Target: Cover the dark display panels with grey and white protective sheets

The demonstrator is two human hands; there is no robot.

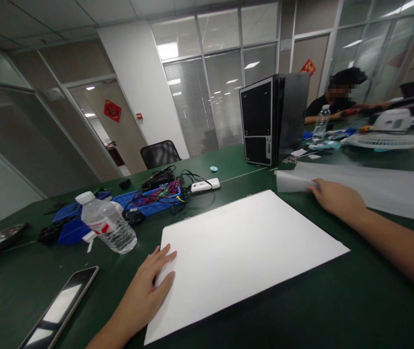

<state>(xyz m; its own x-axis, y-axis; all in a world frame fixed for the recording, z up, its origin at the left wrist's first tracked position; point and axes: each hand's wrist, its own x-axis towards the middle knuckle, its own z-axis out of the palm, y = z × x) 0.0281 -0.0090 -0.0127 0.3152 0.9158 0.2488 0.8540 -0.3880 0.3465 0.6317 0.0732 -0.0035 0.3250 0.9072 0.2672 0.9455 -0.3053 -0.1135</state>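
1. Fingers (164, 257) of my left hand (145, 286) are spread wide — resting on the left edge of the white sheet (246, 247), which lies on the green table (301, 310) right in front of me.
2. My right hand (337, 198) looks pinched onto the translucent sheet (388, 186), near its curled left end.
3. Translucent one's probably light, floppy, easy to crease — I'd hold its edge gently. White one seems stiffer, maybe slippery; edges are the best grip.
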